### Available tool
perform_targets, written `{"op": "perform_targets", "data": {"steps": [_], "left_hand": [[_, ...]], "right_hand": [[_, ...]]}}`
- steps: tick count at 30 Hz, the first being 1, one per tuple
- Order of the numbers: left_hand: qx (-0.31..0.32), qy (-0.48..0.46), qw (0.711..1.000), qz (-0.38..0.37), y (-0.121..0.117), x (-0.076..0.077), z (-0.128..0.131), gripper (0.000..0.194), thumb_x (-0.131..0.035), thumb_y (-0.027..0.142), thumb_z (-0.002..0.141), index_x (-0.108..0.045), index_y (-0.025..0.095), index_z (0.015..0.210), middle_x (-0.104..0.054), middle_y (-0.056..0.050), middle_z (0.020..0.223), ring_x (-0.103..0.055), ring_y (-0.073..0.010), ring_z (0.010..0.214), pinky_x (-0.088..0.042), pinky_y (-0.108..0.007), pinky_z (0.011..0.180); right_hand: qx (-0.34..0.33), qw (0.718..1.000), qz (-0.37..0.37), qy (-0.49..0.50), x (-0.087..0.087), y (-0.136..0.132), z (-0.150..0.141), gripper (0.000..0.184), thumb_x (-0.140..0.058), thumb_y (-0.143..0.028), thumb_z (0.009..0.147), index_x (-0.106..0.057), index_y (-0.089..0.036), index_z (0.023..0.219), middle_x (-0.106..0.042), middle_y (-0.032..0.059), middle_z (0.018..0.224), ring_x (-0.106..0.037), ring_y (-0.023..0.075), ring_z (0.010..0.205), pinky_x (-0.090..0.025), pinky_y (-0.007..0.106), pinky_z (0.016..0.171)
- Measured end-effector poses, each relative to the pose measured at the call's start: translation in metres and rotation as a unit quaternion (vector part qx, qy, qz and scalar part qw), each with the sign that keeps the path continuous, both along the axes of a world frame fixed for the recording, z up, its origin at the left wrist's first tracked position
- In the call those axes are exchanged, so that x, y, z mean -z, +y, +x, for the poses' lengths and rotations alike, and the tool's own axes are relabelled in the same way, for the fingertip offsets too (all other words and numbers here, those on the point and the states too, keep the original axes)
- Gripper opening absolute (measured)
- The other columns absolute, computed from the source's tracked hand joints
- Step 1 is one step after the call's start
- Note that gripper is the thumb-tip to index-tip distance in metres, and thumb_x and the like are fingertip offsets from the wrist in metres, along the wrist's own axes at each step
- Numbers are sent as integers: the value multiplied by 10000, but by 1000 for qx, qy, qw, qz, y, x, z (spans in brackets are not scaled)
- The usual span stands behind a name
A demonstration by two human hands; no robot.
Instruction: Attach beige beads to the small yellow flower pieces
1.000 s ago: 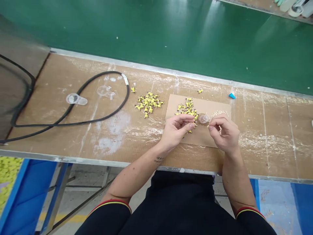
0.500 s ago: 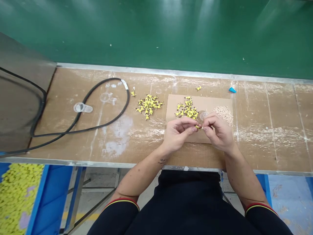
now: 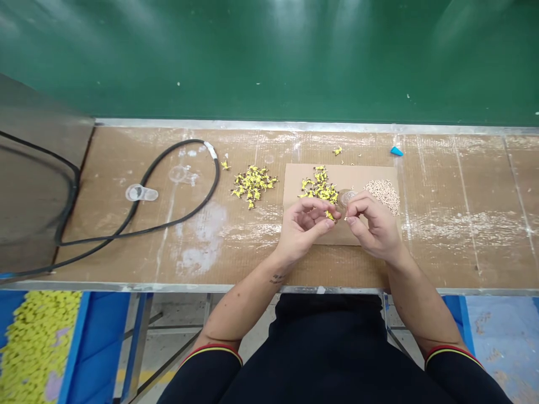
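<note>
- The left hand (image 3: pixel 301 229) and right hand (image 3: pixel 374 227) are close together above a cardboard sheet (image 3: pixel 357 175), their curled fingers nearly meeting.
- The left hand appears to pinch a small yellow piece (image 3: pixel 329 215); I cannot tell whether the right hand holds anything.
- A clear round disc (image 3: pixel 348 197) lies just beyond the right hand, on or slightly above the sheet.
- On the sheet lie a heap of yellow pieces (image 3: pixel 319 185) and a pile of tan beads (image 3: pixel 382 196). Another yellow heap (image 3: pixel 252 185) lies on the surface (image 3: pixel 252 264).
- The yellow piece looks light and thin, probably easy to drop, so a fingertip pinch at its edge seems safest.
</note>
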State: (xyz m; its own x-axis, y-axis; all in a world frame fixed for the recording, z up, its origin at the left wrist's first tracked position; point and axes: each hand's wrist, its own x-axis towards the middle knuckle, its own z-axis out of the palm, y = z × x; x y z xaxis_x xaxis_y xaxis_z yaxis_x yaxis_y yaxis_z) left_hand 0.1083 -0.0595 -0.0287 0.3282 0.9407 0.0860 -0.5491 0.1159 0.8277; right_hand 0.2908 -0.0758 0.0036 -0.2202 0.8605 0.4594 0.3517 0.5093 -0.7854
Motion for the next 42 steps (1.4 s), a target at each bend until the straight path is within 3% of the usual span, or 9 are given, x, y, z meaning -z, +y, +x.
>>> {"op": "perform_targets", "data": {"steps": [2, 6, 10, 17, 25, 36, 40, 42], "left_hand": [[-13, 18, 1000, -11, 0, 0, 0, 256, -915, 229, 785, -702, 195, 923, -708, 0, 1024, -781, -106, 821, -651, -216, 789], [-15, 43, 998, -36, 0, 0, 2, 257, -894, 309, 818, -696, 191, 931, -679, 15, 862, -781, -125, 776, -644, -205, 716], [-21, 44, 998, -28, 0, 0, 3, 224, -877, 333, 835, -714, 195, 904, -712, -3, 904, -770, -124, 783, -641, -211, 690], [-53, 75, 996, 1, -1, 3, 3, 155, -900, 280, 805, -780, 204, 868, -775, -23, 871, -756, -116, 811, -637, -211, 752], [-86, 114, 988, 54, -2, -5, 2, 64, -881, 232, 818, -830, 230, 857, -807, -34, 841, -767, -123, 785, -636, -205, 704], [-112, 170, 975, 88, -4, -3, 1, 106, -866, 312, 841, -819, 217, 856, -810, -49, 839, -768, -147, 781, -642, -251, 710], [-146, 201, 959, 138, -10, 1, 1, 42, -804, 224, 892, -797, 213, 933, -814, -46, 893, -777, -141, 825, -643, -250, 773], [-172, 214, 946, 173, -12, 4, 1, 130, -779, 157, 898, -774, 220, 1012, -817, -40, 936, -786, -139, 866, -642, -251, 823]], "right_hand": [[4, 1000, 2, -7, 0, 0, 0, 129, -574, -144, 971, -548, -255, 911, -584, 2, 834, -566, 150, 722, -465, 315, 605], [13, 1000, 0, -9, 2, -1, 0, 130, -577, -142, 968, -547, -255, 911, -578, 4, 840, -565, 152, 737, -464, 315, 612], [18, 1000, -14, 0, 3, -2, -2, 119, -573, -158, 973, -553, -254, 906, -574, 2, 841, -561, 157, 751, -471, 322, 638], [19, 998, -52, 6, 6, -4, -9, 100, -558, -211, 987, -577, -246, 895, -644, 47, 1022, -629, 183, 884, -517, 356, 735], [25, 998, -58, 11, 7, -2, -10, 104, -553, -205, 977, -577, -242, 882, -658, 47, 994, -645, 192, 907, -523, 355, 753], [39, 996, -77, 3, 8, -2, -12, 101, -564, -207, 959, -576, -243, 865, -662, 55, 985, -643, 204, 908, -524, 365, 747], [35, 996, -84, 10, 8, -4, -13, 103, -571, -190, 960, -567, -240, 871, -644, 51, 991, -630, 183, 891, -515, 326, 702], [28, 995, -94, 16, 7, -5, -13, 109, -571, -178, 962, -563, -237, 871, -635, 49, 991, -620, 173, 879, -502, 307, 677]]}}
